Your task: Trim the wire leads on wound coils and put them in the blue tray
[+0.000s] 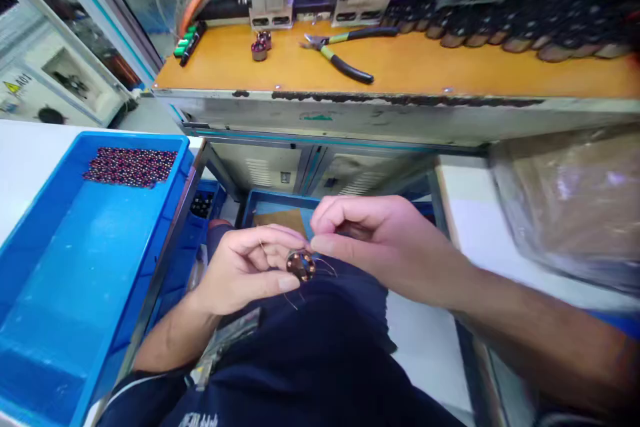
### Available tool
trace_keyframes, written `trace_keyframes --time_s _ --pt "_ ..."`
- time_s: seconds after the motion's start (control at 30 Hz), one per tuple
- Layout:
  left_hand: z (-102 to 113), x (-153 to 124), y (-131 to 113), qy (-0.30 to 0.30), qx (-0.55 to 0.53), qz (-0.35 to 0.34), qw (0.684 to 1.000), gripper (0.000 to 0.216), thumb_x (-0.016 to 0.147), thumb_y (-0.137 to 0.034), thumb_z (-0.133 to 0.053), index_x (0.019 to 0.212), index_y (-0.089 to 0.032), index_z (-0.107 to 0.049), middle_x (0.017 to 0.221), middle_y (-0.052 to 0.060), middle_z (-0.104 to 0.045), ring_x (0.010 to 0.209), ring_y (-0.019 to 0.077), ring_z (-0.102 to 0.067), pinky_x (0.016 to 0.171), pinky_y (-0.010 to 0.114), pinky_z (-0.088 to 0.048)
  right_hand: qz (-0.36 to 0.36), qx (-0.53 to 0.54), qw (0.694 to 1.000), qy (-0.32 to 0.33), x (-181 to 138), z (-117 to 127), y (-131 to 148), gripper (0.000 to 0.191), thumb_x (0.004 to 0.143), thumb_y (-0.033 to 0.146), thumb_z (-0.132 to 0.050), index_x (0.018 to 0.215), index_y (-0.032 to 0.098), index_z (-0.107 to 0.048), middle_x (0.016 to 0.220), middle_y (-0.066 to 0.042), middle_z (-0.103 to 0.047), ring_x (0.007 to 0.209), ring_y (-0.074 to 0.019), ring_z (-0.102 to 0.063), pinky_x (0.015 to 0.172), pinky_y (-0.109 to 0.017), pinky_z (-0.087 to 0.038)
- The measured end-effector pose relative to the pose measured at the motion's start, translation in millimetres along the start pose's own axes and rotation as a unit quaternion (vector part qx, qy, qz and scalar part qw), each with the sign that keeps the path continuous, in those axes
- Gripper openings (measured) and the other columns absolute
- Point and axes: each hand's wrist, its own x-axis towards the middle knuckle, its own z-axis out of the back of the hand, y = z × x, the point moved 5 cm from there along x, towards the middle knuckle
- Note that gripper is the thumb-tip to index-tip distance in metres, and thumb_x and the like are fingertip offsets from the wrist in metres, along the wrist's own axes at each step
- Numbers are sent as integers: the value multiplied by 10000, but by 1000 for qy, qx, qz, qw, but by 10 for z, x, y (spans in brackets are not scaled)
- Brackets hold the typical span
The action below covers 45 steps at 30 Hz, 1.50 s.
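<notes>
Between the thumb and fingers of my left hand (240, 273) sits a small round copper-wound motor stator (301, 265), its ring of windings facing up. Thin loose wire ends (327, 267) stick out from it on the right and below. My right hand (383, 240) is closed in a pinch at the stator's upper right edge. Whatever its fingertips grip there is too small to make out. Both hands are above my lap, in front of my dark clothing.
On the left stands a blue bin (75, 247) with many small wound stators (131, 167) at its far end. Cutting pliers (345, 50), several markers (190, 42) and a few stators (260, 48) lie on the orange machine ledge (215, 73). A plastic-wrapped package (575, 200) lies right.
</notes>
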Motion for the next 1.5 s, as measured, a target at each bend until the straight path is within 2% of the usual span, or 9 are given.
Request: trace_keyframes --time_s 0.17,0.33,0.57,0.83,1.0,1.27,1.33,1.43,1.5 --pt "-62 68 -69 9 24 -53 998 368 700 -33 -792 1028 -199 -776 1065 72 -732 839 113 -718 755 171 -582 -52 7 998 25 -91 -27 54 189 802 295 -718 690 163 -640 664 26 -591 588 -70 -490 526 -189 -385" --pt "-46 81 -72 18 44 -47 998 381 689 -12 -790 1022 -197 -775 1047 79 -723 796 113 -712 727 189 -588 -73 -19 995 69 -86 -73 114 121 825 192 -629 710 159 -645 547 63 -500 483 -42 -391 423 -172 -283" --pt "-51 63 69 32 -44 16 998 356 712 -77 -798 1039 -214 -769 1076 61 -704 792 114 -713 739 203 -593 7 -134 988 72 -113 -34 167 181 886 180 -565 715 171 -626 616 60 -560 548 -40 -457 479 -149 -342" --pt "-15 113 88 40 -76 3 996 343 685 -120 -836 1002 -238 -777 1038 41 -692 722 100 -706 680 186 -585 73 -117 989 53 -155 -67 220 185 900 127 -573 723 160 -612 675 63 -594 594 -23 -510 546 -122 -395" --pt "-24 136 84 31 -90 -7 995 352 635 -97 -863 950 -224 -772 997 40 -680 703 98 -698 659 184 -584 70 -112 990 48 -170 -87 218 180 904 127 -586 729 145 -623 691 52 -592 612 -23 -515 568 -121 -401" --pt "-25 120 55 45 -50 -31 997 417 590 -129 -902 983 -207 -786 979 54 -634 708 79 -642 633 162 -555 63 -118 989 58 -194 -113 213 174 924 181 -588 755 162 -623 695 54 -605 625 -31 -527 571 -124 -410" --pt "-25 113 42 42 -49 -35 997 399 578 -116 -904 951 -196 -786 957 51 -631 703 78 -633 631 164 -550 82 -137 984 73 -224 -109 211 164 931 185 -582 775 165 -628 708 45 -615 634 -40 -531 581 -140 -420" --pt "-30 103 38 48 -69 -33 996 393 592 -95 -891 955 -187 -773 956 48 -624 714 101 -663 637 189 -557 158 -177 965 108 -291 -92 225 93 917 177 -615 826 162 -634 738 28 -628 647 -52 -543 603 -163 -444" --pt "-39 99 51 59 -100 -23 993 379 611 -99 -882 960 -179 -761 956 46 -620 713 120 -690 632 202 -559 228 -228 944 73 -317 -34 248 7 899 157 -644 900 161 -638 817 0 -653 716 -69 -594 663 -178 -482"
